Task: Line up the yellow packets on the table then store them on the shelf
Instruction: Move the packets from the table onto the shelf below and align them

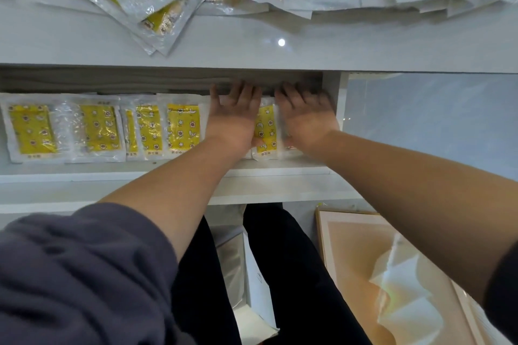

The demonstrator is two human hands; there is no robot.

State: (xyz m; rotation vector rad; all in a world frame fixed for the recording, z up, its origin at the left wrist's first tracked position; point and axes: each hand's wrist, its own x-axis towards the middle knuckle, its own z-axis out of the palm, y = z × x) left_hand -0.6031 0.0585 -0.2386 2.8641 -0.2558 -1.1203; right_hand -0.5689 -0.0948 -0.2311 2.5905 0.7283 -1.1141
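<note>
Yellow packets (265, 131): one stack sits at the right end of the shelf (168, 173) and shows between our two hands. Our left hand (234, 117) lies flat with straight fingers on the stack's left side. Our right hand (305, 120) is motion-blurred, fingers spread and extended against the right side. Neither hand curls round anything we can see.

A row of shelved packets (98, 129) runs off to the left, face up and overlapping. A loose heap (157, 8) covers the far part of the table (252, 45) above, so we judge the job far from finished.

Step in hand, as we read it: squaring this stack at the row's end.
- Keep our palms flat and press in evenly from both sides.
- Bring the near edges level with the neighbouring packets.
- The film wrappers look slick, so a lopsided push would likely fan the stack or ride it over the next packet.

Edges and room:
- The table's front edge (140, 70) hangs low over our knuckles. Our fingertips reach into shadow, and we cannot see the back of the shelf.
- A white upright panel (340, 98) stands just beside our right hand and closes that side.
- A bare strip of shelf lies in front of the packets. The best way out looks to be straight back towards us.
- The tan box (364, 260) on the floor is well apart from the shelf.
</note>
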